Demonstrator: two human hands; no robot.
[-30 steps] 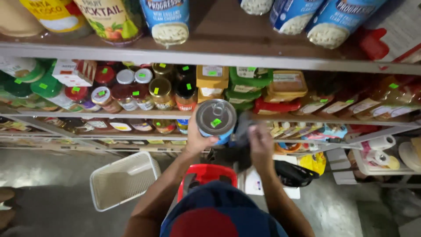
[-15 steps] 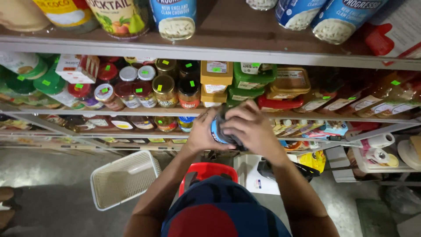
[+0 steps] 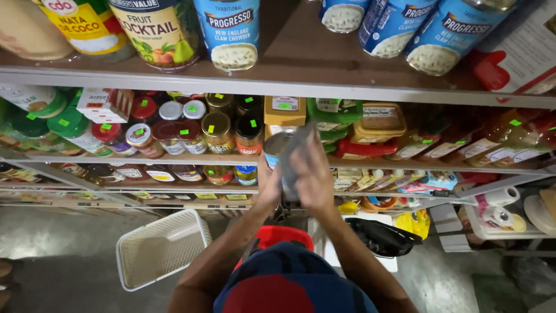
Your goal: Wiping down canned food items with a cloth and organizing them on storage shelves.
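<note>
A person is gripping a metal can (image 3: 285, 152) with both hands in front of a crowded pantry shelf (image 3: 370, 165), the right hand (image 3: 315, 174) wrapping its near side from 3 o'clock and the left hand (image 3: 267, 188) bracing it from 7 o'clock. The can is blurring with motion, so its label is hard to make out; its flat silver lid is showing at 11 o'clock of the right hand, tilting toward the shelf. The step in hand appears to be setting the can among the stocked goods, and the next move is calling for a gap at the shelf edge and a level base. Glass jars (image 3: 218, 132) with gold and red screw lids, each tagged with a small green sticker, are standing at 9 o'clock of the can. A mustard-yellow box (image 3: 284, 111) is sitting just behind it. A white plastic mesh basket (image 3: 162, 248) is resting on the grey floor at 7 o'clock.
</note>
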